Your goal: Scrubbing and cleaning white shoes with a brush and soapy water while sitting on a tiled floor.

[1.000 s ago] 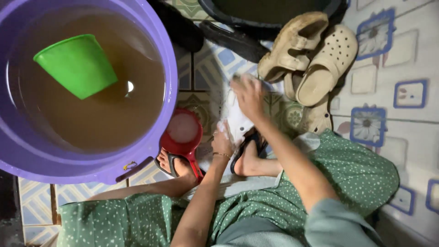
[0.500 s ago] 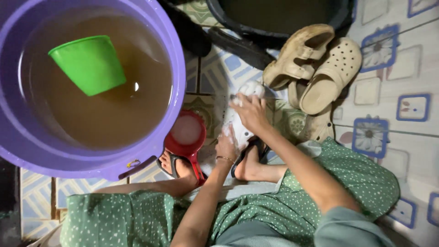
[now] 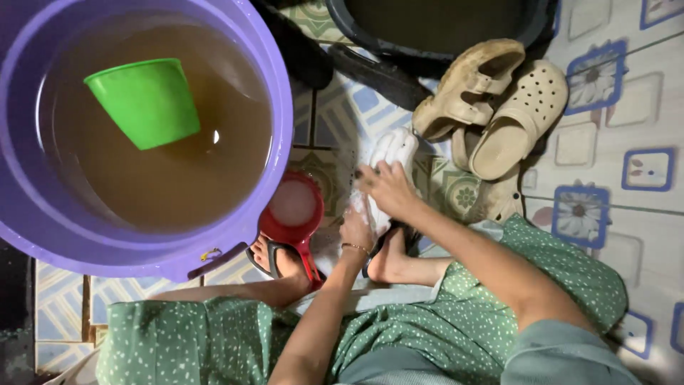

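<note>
A white shoe (image 3: 394, 148) lies soapy on the patterned floor tiles between my feet, toe pointing away from me. My left hand (image 3: 355, 228) grips its near end and holds it down. On the middle of the shoe rests my right hand (image 3: 389, 187), fingers closed around a small scrubbing brush that is mostly hidden. Only the shoe's toe shows beyond my fingers. I squat in a green dotted dress, with dark sandals on both feet.
A purple basin (image 3: 274, 85) of brownish water with a floating green cup (image 3: 146, 103) fills the left. A red dipper (image 3: 292, 207) of suds stands beside my left foot. Beige sandals (image 3: 467, 85) and a clog (image 3: 516, 117) lie right of the shoe; a dark tub (image 3: 399, 44) sits behind.
My right hand has slid back along the shoe toward me, uncovering the white toe. The left hand keeps its hold.
</note>
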